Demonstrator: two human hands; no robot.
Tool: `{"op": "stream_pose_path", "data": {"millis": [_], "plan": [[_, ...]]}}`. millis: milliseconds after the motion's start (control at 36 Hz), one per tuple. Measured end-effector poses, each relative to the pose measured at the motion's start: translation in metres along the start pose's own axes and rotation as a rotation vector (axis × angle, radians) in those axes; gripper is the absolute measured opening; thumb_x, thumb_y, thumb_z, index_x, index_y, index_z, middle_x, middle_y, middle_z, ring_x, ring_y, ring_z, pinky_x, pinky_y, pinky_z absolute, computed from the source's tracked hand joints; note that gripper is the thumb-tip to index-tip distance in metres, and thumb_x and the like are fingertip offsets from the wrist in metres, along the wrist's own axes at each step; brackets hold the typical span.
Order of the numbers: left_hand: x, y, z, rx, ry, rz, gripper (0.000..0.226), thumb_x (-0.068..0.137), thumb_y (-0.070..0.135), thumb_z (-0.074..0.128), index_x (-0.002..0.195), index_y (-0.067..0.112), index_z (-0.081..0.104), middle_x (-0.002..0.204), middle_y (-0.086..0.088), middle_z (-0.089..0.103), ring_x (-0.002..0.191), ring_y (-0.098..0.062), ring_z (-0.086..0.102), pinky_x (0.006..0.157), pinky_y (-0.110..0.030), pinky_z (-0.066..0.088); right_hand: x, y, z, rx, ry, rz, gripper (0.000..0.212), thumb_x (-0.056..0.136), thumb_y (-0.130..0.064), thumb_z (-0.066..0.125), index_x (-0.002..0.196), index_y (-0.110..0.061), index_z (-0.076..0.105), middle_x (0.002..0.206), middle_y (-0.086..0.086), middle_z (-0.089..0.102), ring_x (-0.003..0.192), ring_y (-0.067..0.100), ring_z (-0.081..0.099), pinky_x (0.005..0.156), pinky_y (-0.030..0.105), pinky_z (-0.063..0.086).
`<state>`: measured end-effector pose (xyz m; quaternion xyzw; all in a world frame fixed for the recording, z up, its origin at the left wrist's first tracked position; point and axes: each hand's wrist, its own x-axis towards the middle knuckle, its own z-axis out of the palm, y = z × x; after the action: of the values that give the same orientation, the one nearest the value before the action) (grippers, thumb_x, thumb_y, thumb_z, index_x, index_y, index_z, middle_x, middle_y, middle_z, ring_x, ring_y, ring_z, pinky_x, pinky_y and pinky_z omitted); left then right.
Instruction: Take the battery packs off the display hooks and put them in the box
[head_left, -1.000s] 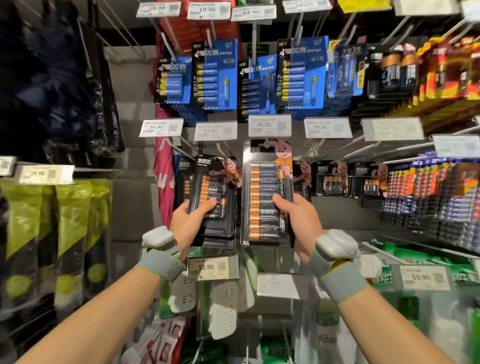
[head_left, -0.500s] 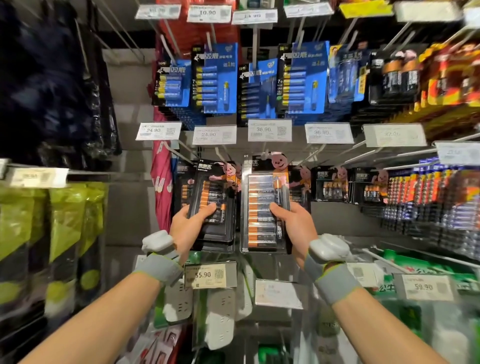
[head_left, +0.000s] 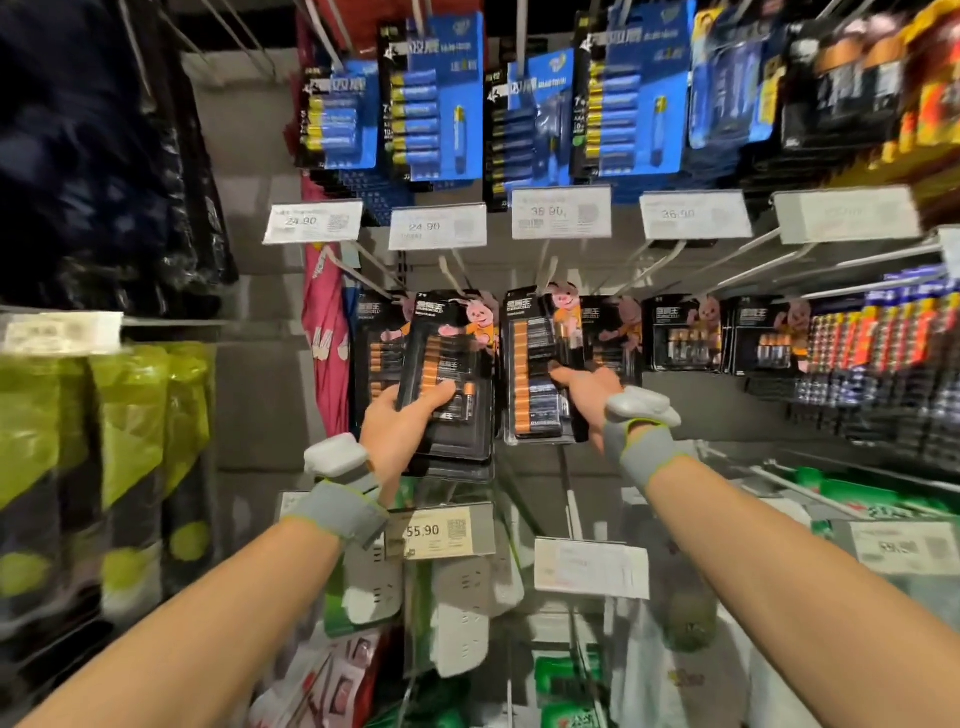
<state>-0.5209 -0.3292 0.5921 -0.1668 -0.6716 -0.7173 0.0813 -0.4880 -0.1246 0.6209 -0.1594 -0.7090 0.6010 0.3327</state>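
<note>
From the head view, both arms reach up to a row of black battery packs hanging on a wire display. The left grip (head_left: 395, 431) is clamped on the left battery pack (head_left: 447, 384), with the thumb laid across the front of the blister and the fingers hidden behind it. This pack is tilted, its top leaning to the right, and it stands in front of more black packs of the same kind. The right grip (head_left: 592, 395) is clamped on the right battery pack (head_left: 535, 374), a taller card of orange and black cells, thumb on its front near the right edge. This one hangs roughly upright, just beside the left one. Whether either pack's top is on its display hook (head_left: 449, 270) I cannot tell, as the picture is blurred there. Each wrist carries a grey band (head_left: 337, 512) with a white device on it. Above hang blue battery packs (head_left: 431, 104) over a line of price tags (head_left: 561, 213), and further black packs (head_left: 680, 332) hang to the right. Below the hands sit a 55.90 tag (head_left: 439, 530) and white power strips (head_left: 467, 597). Yellow-green packages (head_left: 130, 441) fill the far left.
</note>
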Motion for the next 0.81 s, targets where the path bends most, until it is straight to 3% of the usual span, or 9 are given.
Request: {"op": "stream_pose_path", "data": {"millis": [83, 194, 278, 361, 500, 611, 667, 722, 806], "plan": [[0.003, 0.002, 0.002, 0.010, -0.007, -0.001, 0.030, 0.078, 0.047, 0.077, 0.097, 0.026, 0.067, 0.118, -0.006, 0.067, 0.115, -0.026, 0.060, 0.106, -0.045, 0.043, 0.011, 0.003, 0.007, -0.020, 0.008, 0.005, 0.060, 0.088, -0.030, 0.066, 0.138, -0.006, 0.045, 0.138, 0.008, 0.048, 0.124, 0.029, 0.048, 0.101, 0.030, 0.039], [0.011, 0.000, 0.004, -0.018, -0.017, -0.011, 0.028, 0.079, 0.043, 0.077, 0.096, 0.023, 0.070, 0.112, -0.002, 0.068, 0.111, -0.023, 0.060, 0.100, -0.038, 0.044, 0.065, 0.034, 0.017, -0.178, 0.007, 0.017, 0.078, 0.061, -0.073, 0.071, 0.117, -0.020, 0.056, 0.120, 0.001, 0.054, 0.103, 0.026, 0.053, 0.092, 0.037, 0.044], [0.016, -0.002, 0.007, -0.026, -0.039, -0.010, 0.025, 0.081, 0.041, 0.076, 0.096, 0.021, 0.069, 0.106, 0.002, 0.066, 0.110, -0.022, 0.059, 0.098, -0.037, 0.043, 0.053, 0.027, 0.019, -0.317, 0.019, 0.049, 0.067, 0.082, -0.061, 0.060, 0.133, -0.019, 0.049, 0.142, 0.012, 0.045, 0.125, 0.033, 0.045, 0.109, 0.039, 0.032], [0.017, -0.003, 0.009, -0.025, -0.065, -0.031, 0.021, 0.083, 0.040, 0.075, 0.091, 0.022, 0.068, 0.088, 0.006, 0.063, 0.102, -0.021, 0.059, 0.103, -0.043, 0.042, 0.050, 0.026, 0.019, -0.492, 0.036, 0.092, 0.076, 0.088, -0.067, 0.042, 0.149, -0.022, 0.029, 0.157, 0.009, 0.023, 0.143, 0.031, 0.024, 0.116, 0.038, 0.013], [0.020, -0.006, 0.014, -0.033, -0.046, -0.023, 0.028, 0.081, 0.041, 0.077, 0.099, 0.021, 0.069, 0.100, 0.004, 0.068, 0.105, -0.020, 0.062, 0.098, -0.037, 0.046, 0.057, 0.029, 0.025, -0.586, -0.018, 0.105, 0.071, 0.094, -0.062, 0.034, 0.151, -0.022, 0.017, 0.160, 0.005, 0.015, 0.146, 0.028, 0.017, 0.116, 0.036, 0.012], [0.020, -0.006, 0.015, -0.041, -0.041, -0.021, 0.029, 0.081, 0.040, 0.076, 0.100, 0.018, 0.070, 0.101, 0.003, 0.068, 0.105, -0.019, 0.061, 0.100, -0.038, 0.045, 0.067, 0.032, 0.024, -0.673, -0.010, 0.067, 0.064, 0.097, -0.052, 0.040, 0.147, -0.015, 0.025, 0.155, 0.012, 0.025, 0.142, 0.029, 0.025, 0.114, 0.032, 0.015], [0.018, -0.006, 0.015, -0.054, -0.042, -0.018, 0.030, 0.082, 0.039, 0.076, 0.101, 0.018, 0.070, 0.100, 0.003, 0.068, 0.102, -0.019, 0.062, 0.094, -0.036, 0.046, 0.066, 0.035, 0.025, -0.713, -0.053, 0.043, 0.053, 0.099, -0.043, 0.042, 0.140, -0.010, 0.033, 0.149, 0.013, 0.033, 0.138, 0.030, 0.031, 0.112, 0.034, 0.021], [0.016, -0.005, 0.014, -0.072, -0.061, -0.022, 0.027, 0.082, 0.038, 0.076, 0.098, 0.017, 0.070, 0.092, 0.004, 0.070, 0.092, -0.016, 0.064, 0.079, -0.032, 0.049, 0.068, 0.039, 0.021, -0.717, -0.055, 0.047, 0.042, 0.100, -0.044, 0.041, 0.133, -0.019, 0.033, 0.149, 0.011, 0.032, 0.136, 0.029, 0.034, 0.111, 0.034, 0.021], [0.012, -0.001, 0.014, -0.104, -0.090, -0.044, 0.024, 0.084, 0.036, 0.075, 0.097, 0.016, 0.070, 0.082, 0.006, 0.069, 0.075, -0.010, 0.063, 0.062, -0.025, 0.045, 0.065, 0.039, 0.017, -0.699, -0.055, 0.056, 0.050, 0.099, -0.052, 0.035, 0.138, -0.022, 0.027, 0.154, 0.011, 0.026, 0.140, 0.029, 0.029, 0.113, 0.034, 0.015]]}}
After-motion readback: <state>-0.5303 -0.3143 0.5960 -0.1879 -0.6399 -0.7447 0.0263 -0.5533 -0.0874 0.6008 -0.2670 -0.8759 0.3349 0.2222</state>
